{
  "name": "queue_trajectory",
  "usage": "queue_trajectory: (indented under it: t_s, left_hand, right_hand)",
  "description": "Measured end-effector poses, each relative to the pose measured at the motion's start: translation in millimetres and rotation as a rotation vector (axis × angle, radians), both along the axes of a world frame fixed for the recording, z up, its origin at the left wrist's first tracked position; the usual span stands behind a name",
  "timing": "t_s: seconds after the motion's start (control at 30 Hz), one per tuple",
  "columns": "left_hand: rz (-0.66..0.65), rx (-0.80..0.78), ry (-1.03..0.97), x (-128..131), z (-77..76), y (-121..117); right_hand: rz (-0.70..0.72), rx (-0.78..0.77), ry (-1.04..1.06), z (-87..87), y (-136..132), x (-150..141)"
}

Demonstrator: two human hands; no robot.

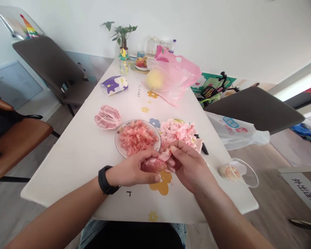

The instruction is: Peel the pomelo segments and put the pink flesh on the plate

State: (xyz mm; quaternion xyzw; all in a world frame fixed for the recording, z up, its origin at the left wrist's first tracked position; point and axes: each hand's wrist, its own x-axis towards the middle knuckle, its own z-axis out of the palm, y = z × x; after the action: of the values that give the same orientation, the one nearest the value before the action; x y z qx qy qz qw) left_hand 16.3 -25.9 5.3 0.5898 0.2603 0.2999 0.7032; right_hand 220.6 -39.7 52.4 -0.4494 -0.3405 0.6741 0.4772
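Pomelo segment (154,165) is held betw. both hands, just above table (67,166) & just in front of plate (116,140). L hand (131,169) is curled narrow around it; R hand (189,166) is pinching its peeled membrane w/ thumb & fingers (172,149). Pulp (137,137) is heaped on plate; membrane pile (175,133) is placed just beside it. Bigger pomelo piece (107,117) is left on table, near plate. Watch (106,180) is worn on L wrist.

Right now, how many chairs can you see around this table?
3: a tan chair at the far left edge of the view, a dark grey chair beyond it along the white table, and another dark grey chair on the right. Others may be out of view.
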Motion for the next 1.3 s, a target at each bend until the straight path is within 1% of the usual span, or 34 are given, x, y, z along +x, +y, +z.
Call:
queue_trajectory:
  t_s: [0.07,0.13,0.2,0.33,0.43,0.57,0.63,0.73,0.8,0.87,0.9,1.0,1.1,1.13,1.2,1.27,1.3]
  left_hand:
    - [0.026,0.000,-0.037,2,0.6,-3]
    - [0.085,0.026,-0.057,4,-1.0,-6]
    - [0.161,0.086,-0.048,6,-3.9,-7]
    - [0.283,0.225,-0.023,8,-7.9,-7]
    - [0.342,0.287,-0.017,8,-8.4,-8]
    - [0.389,0.327,-0.030,10,-11.3,-11]
    - [0.423,0.366,-0.038,11,-14.0,-12]
    - [0.503,0.431,-0.056,10,-16.9,-12]
    - [0.538,0.422,-0.068,8,-16.7,-12]
    - [0.542,0.341,-0.089,6,-14.7,-10]
    - [0.533,0.275,-0.107,5,-13.3,-9]
    - [0.487,0.015,-0.192,4,-8.9,-2]
    - [0.469,-0.216,-0.319,4,-5.9,5]
    - [0.483,-0.266,-0.357,4,-5.1,7]
    - [0.516,-0.332,-0.412,3,-3.5,11]
    - [0.526,-0.375,-0.435,2,-1.9,12]
    - [0.523,-0.388,-0.442,2,-1.0,13]
  right_hand:
    - [-0.022,-0.017,0.045,0.2,-1,-4]
    - [-0.041,-0.060,0.122,-1.3,-1,-9]
    - [-0.086,-0.084,0.188,-4.3,0,-14]
    - [-0.200,-0.072,0.267,-9.3,1,-23]
    - [-0.235,-0.052,0.280,-9.9,-1,-29]
    - [-0.234,-0.010,0.260,-10.1,-1,-33]
    - [-0.239,0.011,0.260,-10.5,2,-32]
    - [-0.288,0.059,0.258,-10.3,8,-22]
    - [-0.327,0.093,0.243,-9.9,11,-12]
    - [-0.351,0.117,0.215,-10.0,12,-1]
    - [-0.351,0.122,0.191,-10.5,12,4]
    - [-0.329,0.145,0.041,-13.9,12,20]
    - [-0.357,0.228,-0.285,-19.2,13,41]
    - [-0.353,0.253,-0.421,-21.1,14,48]
    - [-0.281,0.265,-0.683,-24.8,16,64]
    - [-0.216,0.290,-0.927,-28.5,17,76]
    - [-0.199,0.332,-1.037,-30.5,17,81]
